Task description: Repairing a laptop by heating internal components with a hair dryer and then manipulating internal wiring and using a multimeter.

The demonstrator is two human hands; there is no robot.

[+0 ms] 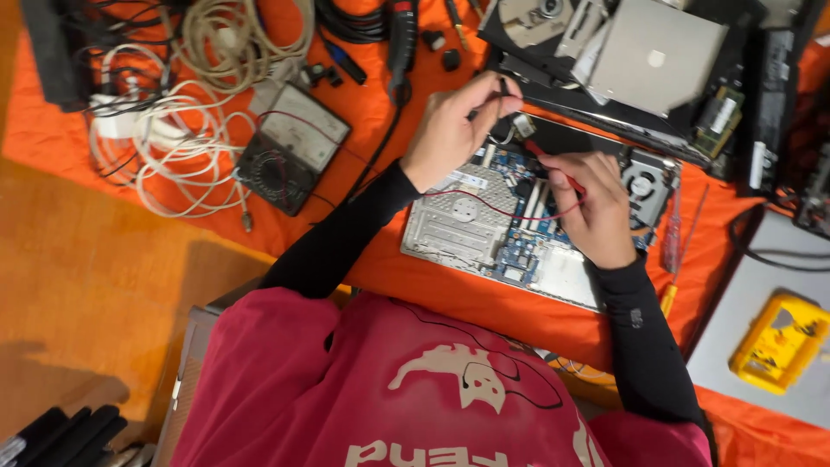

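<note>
My left hand (454, 130) pinches a thin black test probe (504, 86) and holds its tip over the top edge of an opened laptop base (458, 229). My right hand (596, 212) grips a red test probe (553, 169) and presses it onto the blue circuit board (523, 251) near the middle. A thin red lead (497, 207) trails from that probe across the board. An analog multimeter (294, 147) with a black body lies to the left of my left hand on the orange cloth (363, 112).
Coiled white cables (173, 130) lie at the far left. A removed optical drive (648, 52) and dark laptop parts sit at the top right. A cooling fan (644, 183) sits by my right hand, a screwdriver (673, 251) beside it, and a yellow device (778, 342) on a grey lid.
</note>
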